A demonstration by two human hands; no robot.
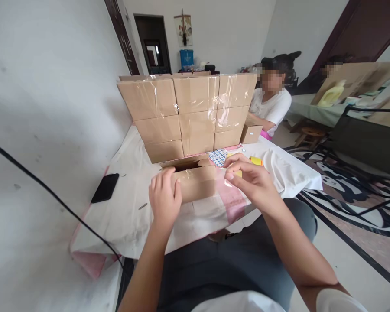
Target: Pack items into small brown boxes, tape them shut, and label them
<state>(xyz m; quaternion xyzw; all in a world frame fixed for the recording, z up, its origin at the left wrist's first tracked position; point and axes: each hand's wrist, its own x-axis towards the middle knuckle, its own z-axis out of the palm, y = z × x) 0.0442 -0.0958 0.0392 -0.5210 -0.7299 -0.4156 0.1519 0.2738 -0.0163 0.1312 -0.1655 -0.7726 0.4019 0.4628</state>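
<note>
A small cardboard box (pixel 196 184) lies on the cloth in front of me, its top partly open with a flap standing up. My left hand (pixel 165 193) is closed on the box's left end, thumb on the near side. To the right of the box, my right hand (pixel 248 177) hovers with thumb and fingertips pinched together. Whatever is between them, if anything, is too small to make out. Just behind that hand lies a sheet of blue-bordered labels (pixel 218 157). A yellow-orange object (pixel 256 160) sits beyond the right hand, partly hidden by it.
A wall of stacked, tape-wrapped cartons (pixel 198 112) stands across the table's back. Beside it are a smaller carton (pixel 251 132) and a seated person in a white shirt (pixel 274 106). A black phone (pixel 105 188) lies at left, near a hanging black cable (pixel 52 193).
</note>
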